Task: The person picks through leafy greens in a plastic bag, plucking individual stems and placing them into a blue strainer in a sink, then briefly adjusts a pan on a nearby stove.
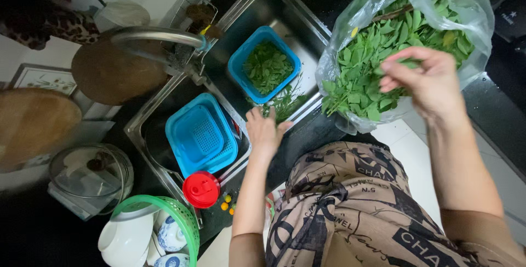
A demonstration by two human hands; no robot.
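Observation:
My right hand (424, 83) reaches into a clear plastic bag (466, 4) full of green leafy sprigs (372, 53), its fingers pinched on some leaves. My left hand (264, 132) rests on the front rim of the steel sink (274, 4), fingers spread, touching stripped green stems (285, 105) lying in the basin. Just beyond it a small blue basket (241, 61) holds picked leaves (267, 67).
A second blue basket (200, 132) sits in the left basin under the curved tap (159, 37). A red lid (201, 189), a green rack (181, 212) with white bowls, a glass jar (90, 176) and wooden boards (33, 121) crowd the left counter.

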